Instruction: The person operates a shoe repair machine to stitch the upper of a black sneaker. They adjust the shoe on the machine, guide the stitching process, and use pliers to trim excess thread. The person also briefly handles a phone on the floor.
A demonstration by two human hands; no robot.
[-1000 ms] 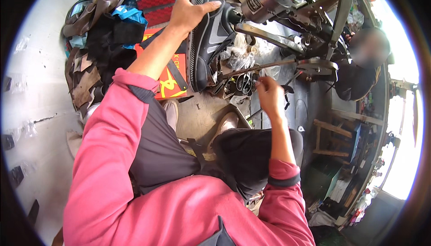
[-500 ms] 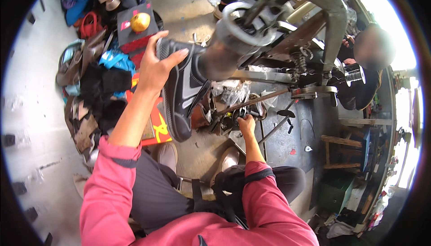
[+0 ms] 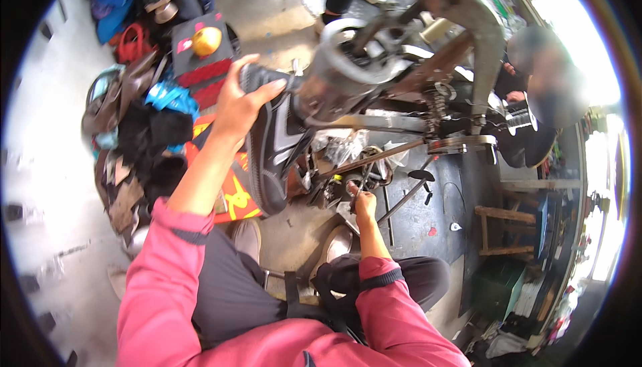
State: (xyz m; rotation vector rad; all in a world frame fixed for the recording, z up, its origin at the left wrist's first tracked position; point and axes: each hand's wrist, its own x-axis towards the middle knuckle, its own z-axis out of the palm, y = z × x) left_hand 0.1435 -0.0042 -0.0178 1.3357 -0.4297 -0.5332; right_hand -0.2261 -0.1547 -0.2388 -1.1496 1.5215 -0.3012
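My left hand (image 3: 239, 109) grips a black-and-grey shoe (image 3: 269, 156) at its upper end, with the thumb across the edge. The shoe hangs sole outward to the left, its other end pressed close to a worn cast-metal machine (image 3: 491, 36). Lower down, my right hand (image 3: 363, 205) is closed round a thin dark metal tool whose kind I cannot make out. It is just above a cluttered pile of tools and clear plastic bags (image 3: 344, 146) under the machine.
At left lie a heap of dark leather and cloth scraps (image 3: 134, 179) and a box (image 3: 200, 66) bearing a round yellow fruit (image 3: 206, 41). Another person (image 3: 528, 119) sits at right beside a thread spool (image 3: 521, 119). A wooden stool (image 3: 505, 216) stands lower right.
My right hand has drawn back slightly from the tool pile, toward me, with a thin dark tool now showing in it. My left hand keeps hold of the shoe.
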